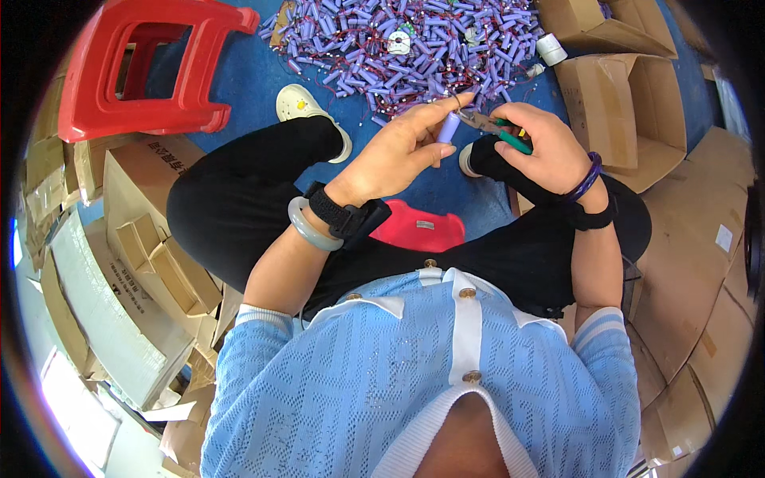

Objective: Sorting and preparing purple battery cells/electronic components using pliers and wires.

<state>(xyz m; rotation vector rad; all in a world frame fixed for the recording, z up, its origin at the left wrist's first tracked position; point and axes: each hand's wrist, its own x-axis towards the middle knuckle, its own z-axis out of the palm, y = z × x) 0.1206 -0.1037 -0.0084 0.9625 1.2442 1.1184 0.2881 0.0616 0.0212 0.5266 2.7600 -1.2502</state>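
My left hand (pixel 410 147) is closed around a purple cylindrical battery cell (pixel 449 128), held upright between thumb and fingers. In my right hand (pixel 550 151) is a pair of pliers or cutters (pixel 515 143) with green handles. Its metal jaws point left and reach the top end of the cell, near a thin wire by my left fingertips. Whether the jaws are touching the wire is too small to tell. Beyond both hands, a large heap of purple battery cells (pixel 414 56) with red and dark wires covers the blue floor.
A red plastic stool (pixel 151 119) lies at the far left. Open cardboard boxes (pixel 661 119) stand at the right, and stacked cartons (pixel 143 191) line the left. A white roll (pixel 551 49) rests beside the heap. Between my legs is a red seat (pixel 418 227).
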